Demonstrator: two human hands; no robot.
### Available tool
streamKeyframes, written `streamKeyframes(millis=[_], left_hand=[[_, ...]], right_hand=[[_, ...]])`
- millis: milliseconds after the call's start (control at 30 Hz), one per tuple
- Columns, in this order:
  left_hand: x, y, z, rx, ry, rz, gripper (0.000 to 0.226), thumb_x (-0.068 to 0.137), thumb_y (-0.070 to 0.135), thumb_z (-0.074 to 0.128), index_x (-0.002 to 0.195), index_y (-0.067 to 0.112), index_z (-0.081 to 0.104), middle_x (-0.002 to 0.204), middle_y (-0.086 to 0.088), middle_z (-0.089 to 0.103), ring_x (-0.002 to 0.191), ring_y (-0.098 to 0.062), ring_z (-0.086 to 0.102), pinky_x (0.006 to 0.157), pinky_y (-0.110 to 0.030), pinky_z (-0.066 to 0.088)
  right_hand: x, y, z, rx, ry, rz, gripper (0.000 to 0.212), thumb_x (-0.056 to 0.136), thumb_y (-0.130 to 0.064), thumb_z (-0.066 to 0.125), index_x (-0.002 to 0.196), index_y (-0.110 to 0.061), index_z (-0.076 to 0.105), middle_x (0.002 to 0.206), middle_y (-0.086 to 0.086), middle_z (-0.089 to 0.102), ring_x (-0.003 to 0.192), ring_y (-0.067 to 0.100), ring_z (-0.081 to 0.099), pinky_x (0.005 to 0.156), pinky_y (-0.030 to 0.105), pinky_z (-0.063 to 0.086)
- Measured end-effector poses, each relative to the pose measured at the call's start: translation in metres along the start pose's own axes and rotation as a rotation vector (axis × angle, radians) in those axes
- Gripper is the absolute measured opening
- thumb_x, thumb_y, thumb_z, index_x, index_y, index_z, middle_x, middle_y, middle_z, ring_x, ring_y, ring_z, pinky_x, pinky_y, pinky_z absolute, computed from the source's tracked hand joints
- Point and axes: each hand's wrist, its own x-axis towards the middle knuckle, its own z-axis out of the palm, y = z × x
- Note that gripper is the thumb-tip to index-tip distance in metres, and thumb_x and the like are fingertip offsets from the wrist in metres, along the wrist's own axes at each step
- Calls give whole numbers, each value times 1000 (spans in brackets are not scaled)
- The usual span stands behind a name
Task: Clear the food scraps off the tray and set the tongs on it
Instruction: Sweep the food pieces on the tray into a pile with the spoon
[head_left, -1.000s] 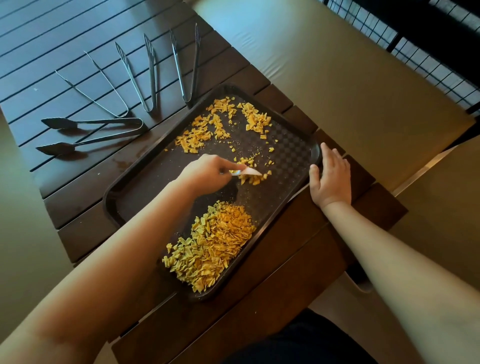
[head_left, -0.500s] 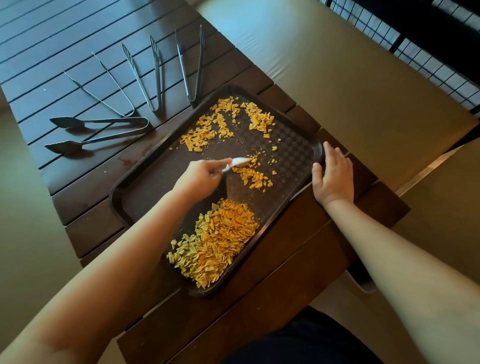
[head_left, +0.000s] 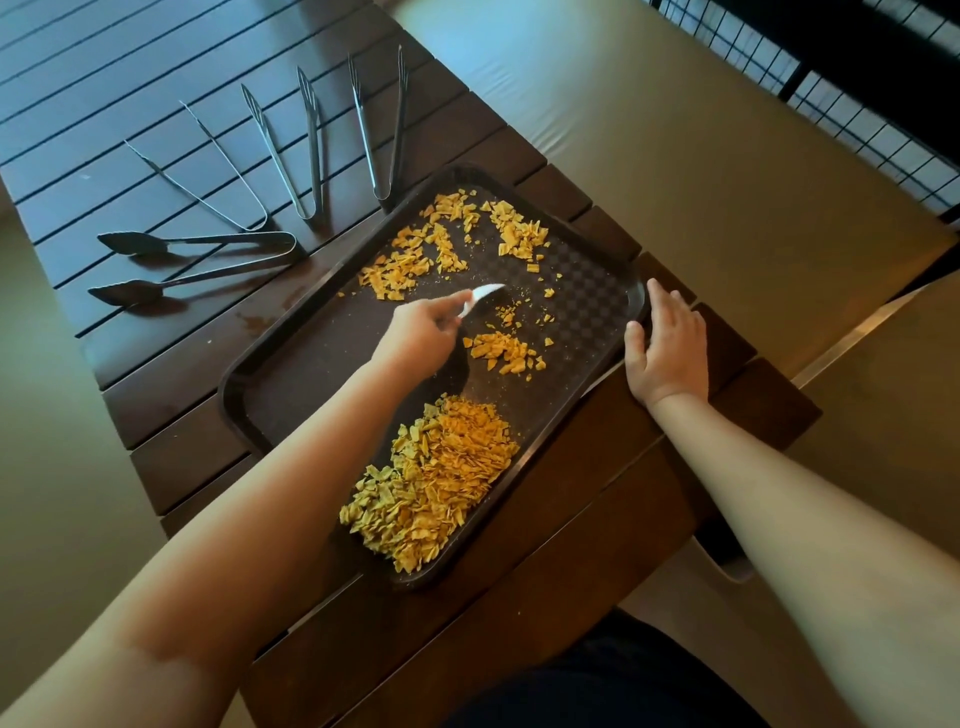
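Observation:
A dark brown tray lies slantwise on the slatted wooden table. A big heap of yellow-orange food scraps sits at its near edge, a small pile in the middle, and scattered scraps at the far end. My left hand pinches a small white scraper above the tray's middle. My right hand rests flat against the tray's right rim. Several metal tongs lie on the table beyond the tray: dark spoon-tipped tongs, thin wire tongs, and two slotted pairs.
The table ends close to my body and at the left. A beige cushioned bench runs along the right, with a black wire grid behind it. Pale floor shows on the left.
My left hand has lifted the scraper back toward the tray's far end, leaving the small pile it dragged in the middle. My right hand stays on the rim.

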Motion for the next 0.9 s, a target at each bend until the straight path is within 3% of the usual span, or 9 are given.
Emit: streamKeyframes(millis=[167, 233, 300, 367, 467, 600, 767, 900], left_hand=[[-2, 6, 0, 182, -207, 75, 36, 93, 16, 48, 120, 38, 60, 97, 5, 59, 71, -18, 54, 61, -29, 43], [1, 8, -5, 190, -252, 75, 34, 94, 17, 49, 117, 36, 62, 92, 5, 59, 70, -15, 50, 62, -29, 41], [5, 10, -8, 112, -198, 88, 32, 94, 15, 49, 119, 31, 62, 94, 5, 61, 62, -10, 46, 54, -23, 40], [10, 12, -9, 71, -91, 93, 35, 95, 12, 45, 124, 27, 58, 109, -2, 62, 59, -9, 47, 50, -20, 40], [16, 17, -5, 102, -38, 61, 38, 97, 13, 42, 131, 27, 53, 123, -5, 57, 67, -14, 54, 57, -24, 48], [13, 24, 5, 141, -165, 131, 37, 95, 13, 46, 127, 28, 56, 104, 2, 59, 63, -10, 52, 53, -18, 45], [3, 21, 3, 279, -335, 178, 33, 93, 16, 52, 119, 34, 62, 92, 6, 56, 85, -21, 56, 72, -34, 47], [5, 22, 2, 226, -224, 197, 34, 93, 15, 50, 120, 33, 61, 91, 7, 55, 67, -11, 51, 58, -21, 43]], right_hand=[[-1, 0, 0, 0, 0, 2, 62, 91, -39, 26, 146, -10, 30, 150, 11, 34, 142, 26, 24, 116, 42, 14], [-1, 0, 1, 0, 2, 2, 62, 91, -39, 26, 146, -10, 30, 150, 11, 34, 142, 26, 24, 116, 42, 15], [-1, 0, 1, -2, 0, 4, 62, 91, -40, 25, 146, -11, 30, 150, 11, 34, 142, 26, 24, 116, 42, 14], [-1, 0, 1, -5, -2, 6, 62, 91, -40, 25, 146, -11, 30, 150, 10, 34, 142, 25, 24, 117, 42, 14], [-1, 0, 2, -9, -2, 6, 62, 91, -40, 26, 146, -12, 30, 150, 10, 34, 142, 25, 23, 116, 42, 14], [0, 1, 2, 2, 4, -2, 62, 91, -39, 26, 146, -10, 30, 149, 12, 35, 141, 27, 24, 116, 43, 15], [0, 0, 2, -1, 4, -4, 62, 91, -39, 26, 146, -10, 29, 150, 11, 34, 142, 26, 24, 116, 43, 14], [0, 1, 2, 3, 2, 0, 61, 91, -39, 27, 146, -11, 29, 150, 11, 34, 142, 26, 24, 116, 43, 14]])
